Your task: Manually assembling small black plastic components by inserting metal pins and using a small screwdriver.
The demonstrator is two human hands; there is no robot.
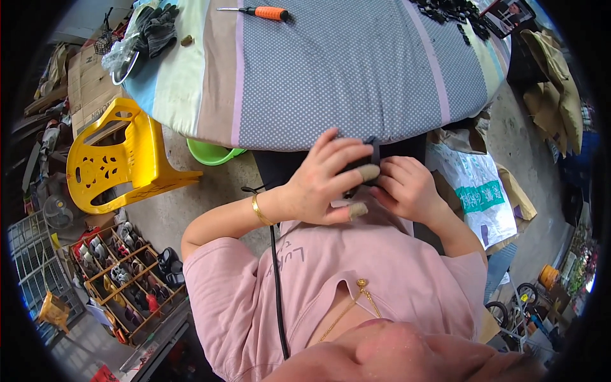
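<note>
At centre frame, just below the table's near edge, a person's left hand [324,181] and right hand [404,188] close together around a small black part [372,153]. Most of the part is hidden by the fingers; the visible sliver is a narrow dark strip whose long axis runs roughly top to bottom in the frame, its upper end pointing toward the table. Both hands grip it, with tan finger cots [369,172] covering two fingertips of the left hand, and a gold bangle [258,210] on that wrist.

The round table [344,70] fills the upper centre, draped in a grey dotted cloth with pastel striped bands. At the top lies a screwdriver [254,11] with a ribbed orange handle, its metal shaft pointing left. A heap of small black pieces [449,11] sits at upper right, dark knit gloves [156,28] at upper left. A yellow moulded plastic chair [118,159] lies tipped at left.
</note>
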